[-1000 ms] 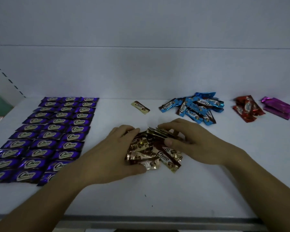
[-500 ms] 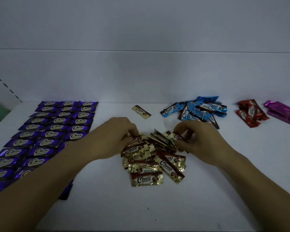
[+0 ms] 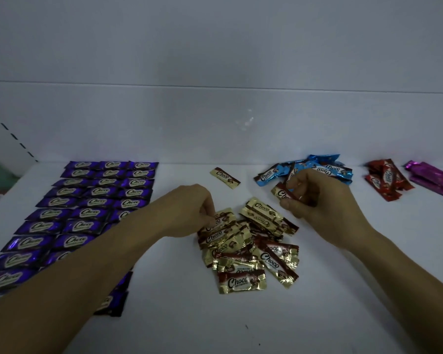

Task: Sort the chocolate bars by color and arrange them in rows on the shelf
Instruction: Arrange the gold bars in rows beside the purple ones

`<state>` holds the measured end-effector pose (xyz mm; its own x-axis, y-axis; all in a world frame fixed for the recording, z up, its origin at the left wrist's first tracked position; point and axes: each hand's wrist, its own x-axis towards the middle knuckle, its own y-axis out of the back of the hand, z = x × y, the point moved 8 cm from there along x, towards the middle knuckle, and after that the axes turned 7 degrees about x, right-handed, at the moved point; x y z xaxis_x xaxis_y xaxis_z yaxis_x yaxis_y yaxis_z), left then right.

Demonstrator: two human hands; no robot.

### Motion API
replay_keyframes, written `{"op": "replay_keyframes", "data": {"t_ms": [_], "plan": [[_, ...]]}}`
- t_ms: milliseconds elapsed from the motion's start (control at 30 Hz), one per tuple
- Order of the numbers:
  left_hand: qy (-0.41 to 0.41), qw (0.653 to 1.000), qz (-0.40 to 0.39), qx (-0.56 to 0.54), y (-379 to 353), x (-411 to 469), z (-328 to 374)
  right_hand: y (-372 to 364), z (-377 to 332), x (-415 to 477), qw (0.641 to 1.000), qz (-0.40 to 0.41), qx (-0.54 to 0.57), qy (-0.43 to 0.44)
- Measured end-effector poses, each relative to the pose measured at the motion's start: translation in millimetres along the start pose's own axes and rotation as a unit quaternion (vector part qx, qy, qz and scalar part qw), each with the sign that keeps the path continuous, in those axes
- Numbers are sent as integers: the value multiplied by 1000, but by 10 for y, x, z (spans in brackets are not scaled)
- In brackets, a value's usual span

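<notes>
Right hand [image 3: 315,200] pinches one crinkly gold-foil bar [image 3: 279,193]; left hand [image 3: 192,208] seemingly pinches a heap-top wrapper [image 3: 221,221].

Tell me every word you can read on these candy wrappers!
"Choco": shiny gold foil chocolate bars, middle pile.
"Choco": purple foil chocolate bars, left rows.
"Choco": blue foil chocolate bars, back pile.
Red foil chocolate bars: lettering blurred.
Pink foil chocolate bars: nothing readable.
Small print under each "Choco": too small.
</notes>
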<state>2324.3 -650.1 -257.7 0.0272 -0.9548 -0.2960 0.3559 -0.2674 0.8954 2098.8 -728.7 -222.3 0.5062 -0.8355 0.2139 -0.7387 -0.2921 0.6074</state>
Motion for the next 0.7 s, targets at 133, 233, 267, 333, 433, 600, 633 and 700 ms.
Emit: {"op": "replay_keyframes", "data": {"t_ms": [133, 233, 267, 333, 433, 600, 633, 700], "plan": [[-16, 999, 18, 24, -3, -56, 36, -92, -157, 92, 1000, -23, -7, 18], [-28, 998, 53, 13, 29, -121, 25, -174, -249, 170, 999, -35, -3, 16], [-37, 998, 52, 18, 27, -134, 36, -199, -271, 198, 999, -36, -8, 14], [-54, 996, 48, 54, 16, -137, 70, -253, -299, 261, 999, -39, -22, 10], [-68, 994, 50, 71, 22, -138, 126, -344, -300, 339, 998, -56, -23, 9], [-64, 995, 75, -6, 190, -140, -37, -421, -368, 407, 997, -79, -9, 18], [-63, 994, 84, -7, 254, -131, -104, -431, -360, 434, 997, -78, -5, 9], [-57, 993, 99, 1, 394, -74, -285, -462, -336, 532, 997, -72, -2, -8]]}}
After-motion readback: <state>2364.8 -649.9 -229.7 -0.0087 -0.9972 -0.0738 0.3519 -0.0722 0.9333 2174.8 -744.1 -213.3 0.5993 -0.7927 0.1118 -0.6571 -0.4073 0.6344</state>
